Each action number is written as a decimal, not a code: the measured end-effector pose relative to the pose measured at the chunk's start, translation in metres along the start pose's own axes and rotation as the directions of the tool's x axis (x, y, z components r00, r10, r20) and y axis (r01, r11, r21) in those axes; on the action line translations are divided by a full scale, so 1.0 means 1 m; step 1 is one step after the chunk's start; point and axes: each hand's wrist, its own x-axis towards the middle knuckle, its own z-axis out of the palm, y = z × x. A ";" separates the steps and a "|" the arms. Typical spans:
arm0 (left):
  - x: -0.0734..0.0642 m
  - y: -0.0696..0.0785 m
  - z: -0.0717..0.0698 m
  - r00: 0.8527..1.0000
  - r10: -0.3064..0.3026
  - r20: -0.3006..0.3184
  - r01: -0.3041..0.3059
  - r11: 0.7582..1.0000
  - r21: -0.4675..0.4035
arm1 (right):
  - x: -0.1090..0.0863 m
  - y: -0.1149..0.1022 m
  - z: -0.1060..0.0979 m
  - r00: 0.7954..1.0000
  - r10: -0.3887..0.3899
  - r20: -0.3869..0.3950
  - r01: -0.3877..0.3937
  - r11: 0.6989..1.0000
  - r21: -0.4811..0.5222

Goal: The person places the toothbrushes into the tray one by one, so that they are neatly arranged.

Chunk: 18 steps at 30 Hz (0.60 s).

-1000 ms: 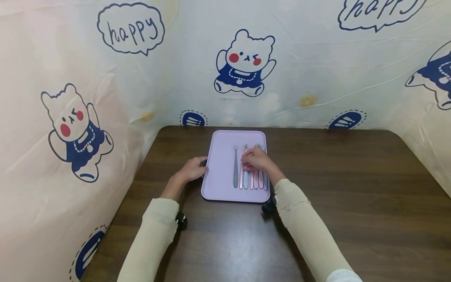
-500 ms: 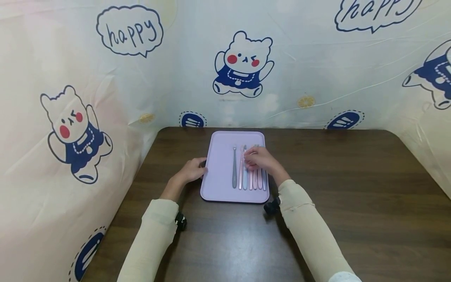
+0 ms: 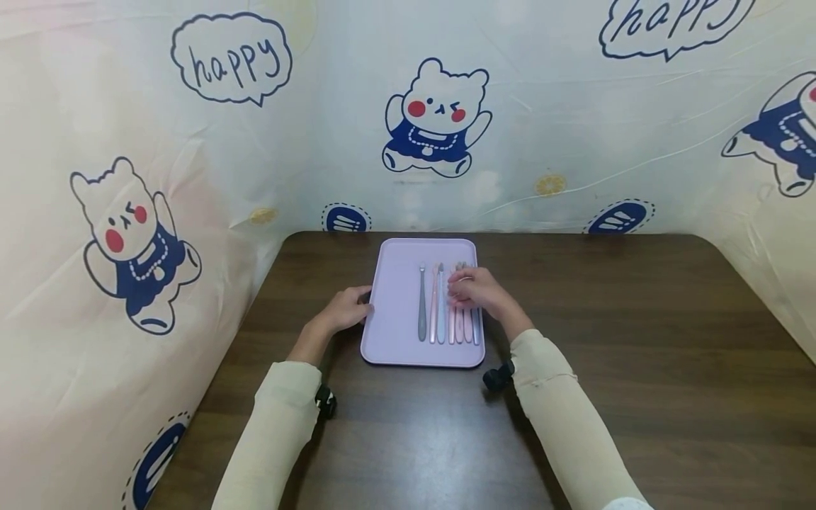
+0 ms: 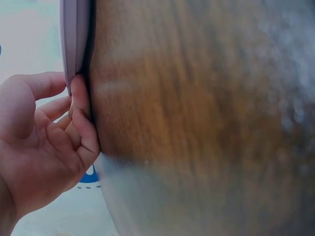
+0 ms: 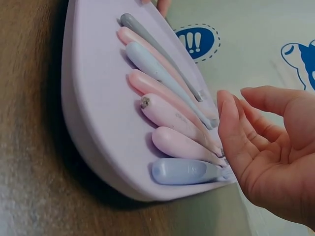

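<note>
A lilac tray (image 3: 392,340) lies on the table, bearing a row of several slim-handled things that look like toothbrushes. A dark grey one (image 3: 422,312) is leftmost, with a pink one (image 3: 433,319) and a light blue one (image 3: 441,319) beside it. More pink ones and a blue one (image 5: 179,171) lie to the right. My left hand (image 3: 347,309) pinches the tray's left rim, thumb above and fingers at its underside. Over the right-hand brushes hovers my right hand (image 3: 478,290), its thumb and fingertips apart, holding nothing. It hides some brush heads.
The dark wooden table (image 3: 605,319) extends around the tray. A printed cloth (image 3: 542,85) with bears and lettering rises behind it and at the sides. Black wrist cameras sit on both sleeves.
My right hand has shifted slightly rightward across the row, uncovering more of the light blue toothbrush. The left hand stays on the tray rim. The brushes appear unmoved.
</note>
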 end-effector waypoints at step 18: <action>-0.006 0.005 -0.004 0.999 0.041 0.028 -0.042 0.999 0.013 | -0.018 0.011 -0.023 1.000 -0.027 -0.007 0.027 0.998 0.064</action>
